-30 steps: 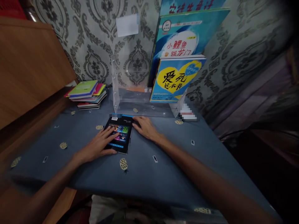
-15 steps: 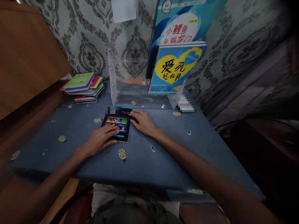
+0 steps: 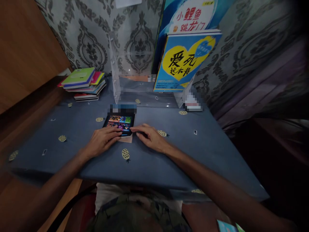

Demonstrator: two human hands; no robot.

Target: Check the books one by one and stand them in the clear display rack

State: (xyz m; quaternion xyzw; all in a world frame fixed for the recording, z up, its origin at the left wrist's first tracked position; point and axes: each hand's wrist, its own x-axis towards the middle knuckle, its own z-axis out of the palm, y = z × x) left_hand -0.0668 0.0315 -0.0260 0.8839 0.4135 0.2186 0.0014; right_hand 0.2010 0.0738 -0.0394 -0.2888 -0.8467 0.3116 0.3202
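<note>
A small black book [image 3: 120,120] with colourful pictures on its cover lies flat on the blue tablecloth [image 3: 169,151]. My left hand [image 3: 103,140] rests on the book's near left part, fingers bent over the cover and the near edge slightly lifted so a pale page shows. My right hand [image 3: 150,137] lies on the cloth just right of the book, its fingertips touching the near right corner, fingers stretched out.
A clear acrylic stand [image 3: 135,80] at the back holds a blue book with a yellow heart [image 3: 183,61] and a taller blue book [image 3: 190,14] behind it. A stack of colourful books [image 3: 82,83] sits back left. A wooden panel [image 3: 26,54] borders the left side.
My right hand slid from the book's far right edge down to its near right corner. My left hand curled over the near edge, which now lifts a little. The view tilted downward.
</note>
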